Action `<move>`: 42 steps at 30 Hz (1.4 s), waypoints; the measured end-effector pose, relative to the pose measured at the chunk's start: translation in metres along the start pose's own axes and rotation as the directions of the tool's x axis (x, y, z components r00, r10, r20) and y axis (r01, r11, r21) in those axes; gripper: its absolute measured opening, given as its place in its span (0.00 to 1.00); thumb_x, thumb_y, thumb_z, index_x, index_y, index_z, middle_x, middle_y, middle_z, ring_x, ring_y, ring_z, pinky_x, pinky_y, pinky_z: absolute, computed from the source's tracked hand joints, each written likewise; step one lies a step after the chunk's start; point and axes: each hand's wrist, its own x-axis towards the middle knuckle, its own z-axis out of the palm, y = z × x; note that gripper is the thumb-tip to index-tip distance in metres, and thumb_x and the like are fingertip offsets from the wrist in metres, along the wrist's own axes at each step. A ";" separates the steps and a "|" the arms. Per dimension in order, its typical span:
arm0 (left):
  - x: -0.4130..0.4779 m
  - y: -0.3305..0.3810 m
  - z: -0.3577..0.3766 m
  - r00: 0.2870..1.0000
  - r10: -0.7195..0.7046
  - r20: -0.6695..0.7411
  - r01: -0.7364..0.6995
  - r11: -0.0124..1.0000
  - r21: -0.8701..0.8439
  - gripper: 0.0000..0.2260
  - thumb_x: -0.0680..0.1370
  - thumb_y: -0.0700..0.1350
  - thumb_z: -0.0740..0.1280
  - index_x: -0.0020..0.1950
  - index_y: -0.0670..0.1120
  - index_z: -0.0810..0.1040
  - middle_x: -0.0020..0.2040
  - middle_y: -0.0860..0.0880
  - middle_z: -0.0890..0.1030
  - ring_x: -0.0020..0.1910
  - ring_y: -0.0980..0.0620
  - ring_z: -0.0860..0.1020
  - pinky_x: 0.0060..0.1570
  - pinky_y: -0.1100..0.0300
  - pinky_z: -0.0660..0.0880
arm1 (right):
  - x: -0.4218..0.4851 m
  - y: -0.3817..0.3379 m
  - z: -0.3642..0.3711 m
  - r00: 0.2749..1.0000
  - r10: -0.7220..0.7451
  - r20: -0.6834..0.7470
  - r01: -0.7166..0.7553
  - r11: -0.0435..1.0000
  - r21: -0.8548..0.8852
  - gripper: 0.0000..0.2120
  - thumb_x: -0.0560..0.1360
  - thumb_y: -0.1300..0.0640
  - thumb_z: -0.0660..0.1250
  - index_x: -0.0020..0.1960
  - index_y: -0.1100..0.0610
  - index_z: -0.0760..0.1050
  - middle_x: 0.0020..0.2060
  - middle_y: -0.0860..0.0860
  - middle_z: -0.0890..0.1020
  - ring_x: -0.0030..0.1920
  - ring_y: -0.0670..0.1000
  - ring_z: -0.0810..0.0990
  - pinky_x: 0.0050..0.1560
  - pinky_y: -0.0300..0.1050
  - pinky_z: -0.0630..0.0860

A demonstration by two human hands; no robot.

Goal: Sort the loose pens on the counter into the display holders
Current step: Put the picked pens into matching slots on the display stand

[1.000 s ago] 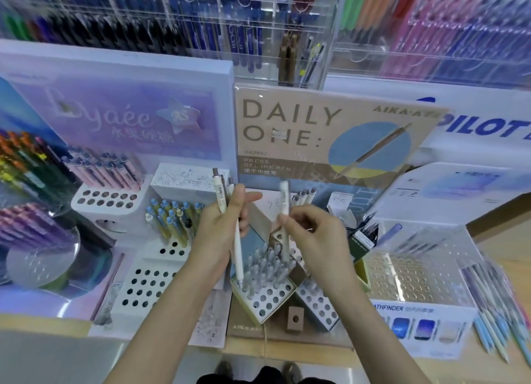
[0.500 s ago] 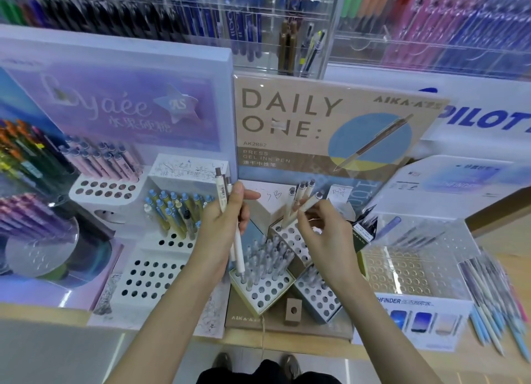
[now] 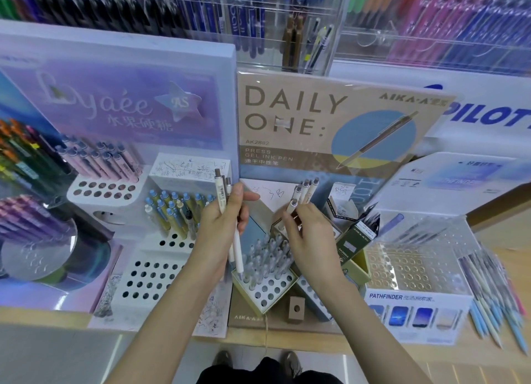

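Behind the counter (image 3: 416,349) pen racks (image 3: 201,16) are rising, and loose pens (image 3: 494,291) are lying at its right, so much is judged left. Several white pens (image 3: 222,194) are being gripped in the left hand (image 3: 221,225); another pen (image 3: 291,208) is being pinched by fingers (image 3: 287,221) of the right hand (image 3: 310,240) beside the standing pens (image 3: 307,187) at the back, while grey pens (image 3: 270,251) are half filling the front holder (image 3: 260,289).

Reaches up and forward with both bare forearms (image 3: 175,300), wrists close together. Grips several white pens (image 3: 238,248) upright in the left hand (image 3: 222,225), thumb (image 3: 244,195) laid across them. Pinches a single white pen (image 3: 292,207) near its top with the curled fingers (image 3: 288,222) of the right hand (image 3: 311,240), knuckles up.
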 end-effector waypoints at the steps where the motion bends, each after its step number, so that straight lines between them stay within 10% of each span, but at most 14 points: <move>1: 0.000 0.000 -0.001 1.000 0.000 0.002 0.000 1.000 -0.002 0.17 0.75 0.59 0.61 0.41 0.48 0.83 0.27 0.54 0.70 0.26 0.57 0.67 0.29 0.66 0.66 | 0.000 0.000 0.002 1.000 0.009 -0.027 -0.009 1.000 -0.015 0.07 0.79 0.58 0.62 0.50 0.62 0.74 0.40 0.54 0.77 0.40 0.55 0.76 0.39 0.48 0.69; 10: -0.001 -0.004 -0.006 0.999 0.013 0.038 -0.013 1.000 0.012 0.17 0.75 0.59 0.61 0.39 0.51 0.84 0.27 0.55 0.70 0.26 0.58 0.67 0.29 0.67 0.66 | 0.003 -0.011 0.008 0.980 -0.050 -0.195 0.019 0.987 -0.159 0.06 0.75 0.62 0.69 0.45 0.66 0.77 0.38 0.59 0.79 0.36 0.61 0.77 0.32 0.52 0.73; 15: -0.004 -0.007 -0.004 0.994 -0.005 0.111 0.006 1.000 -0.012 0.19 0.74 0.61 0.60 0.43 0.49 0.83 0.27 0.54 0.66 0.26 0.57 0.63 0.29 0.64 0.62 | 0.010 -0.010 -0.001 1.000 0.019 -0.011 -0.021 0.930 -0.366 0.15 0.79 0.50 0.62 0.41 0.60 0.72 0.36 0.56 0.79 0.37 0.59 0.77 0.33 0.47 0.67; 20: -0.005 -0.009 0.002 0.980 -0.064 0.188 0.088 0.988 -0.123 0.17 0.80 0.52 0.58 0.49 0.44 0.83 0.27 0.52 0.67 0.25 0.57 0.63 0.28 0.66 0.62 | 0.001 -0.010 -0.024 0.998 0.041 0.053 -0.046 0.994 0.098 0.11 0.77 0.53 0.67 0.37 0.54 0.75 0.25 0.42 0.71 0.30 0.43 0.71 0.34 0.37 0.64; 24: -0.011 -0.011 0.011 0.964 -0.089 0.251 0.124 0.984 -0.125 0.20 0.80 0.41 0.53 0.43 0.47 0.85 0.26 0.51 0.65 0.26 0.56 0.61 0.30 0.62 0.59 | -0.006 -0.024 -0.037 0.985 0.109 0.133 -0.163 0.843 0.513 0.04 0.75 0.53 0.69 0.47 0.46 0.82 0.35 0.40 0.81 0.34 0.45 0.73 0.39 0.37 0.71; 33: -0.028 -0.014 0.030 0.913 -0.123 0.389 0.137 0.991 -0.007 0.22 0.75 0.49 0.59 0.49 0.27 0.70 0.26 0.51 0.66 0.28 0.54 0.64 0.33 0.61 0.64 | 0.001 -0.022 -0.047 0.959 0.149 0.241 -0.263 0.781 0.566 0.03 0.73 0.57 0.72 0.45 0.50 0.82 0.43 0.52 0.76 0.40 0.47 0.81 0.43 0.36 0.75; 39: -0.035 -0.020 0.042 0.944 -0.175 0.280 0.143 0.981 0.132 0.21 0.72 0.59 0.64 0.59 0.49 0.80 0.56 0.46 0.82 0.54 0.52 0.80 0.59 0.55 0.74 | 0.001 0.002 -0.070 0.972 0.175 0.157 -0.235 0.722 0.650 0.02 0.73 0.57 0.71 0.42 0.52 0.81 0.36 0.50 0.80 0.33 0.45 0.74 0.32 0.34 0.70; 42: -0.035 -0.017 0.046 0.986 0.002 0.166 -0.031 0.985 0.171 0.15 0.74 0.56 0.61 0.49 0.49 0.82 0.44 0.54 0.85 0.47 0.58 0.81 0.51 0.68 0.75 | 0.007 0.017 -0.089 0.976 0.205 0.073 -0.199 0.705 0.681 0.03 0.75 0.57 0.69 0.43 0.54 0.77 0.39 0.56 0.83 0.33 0.48 0.75 0.30 0.41 0.74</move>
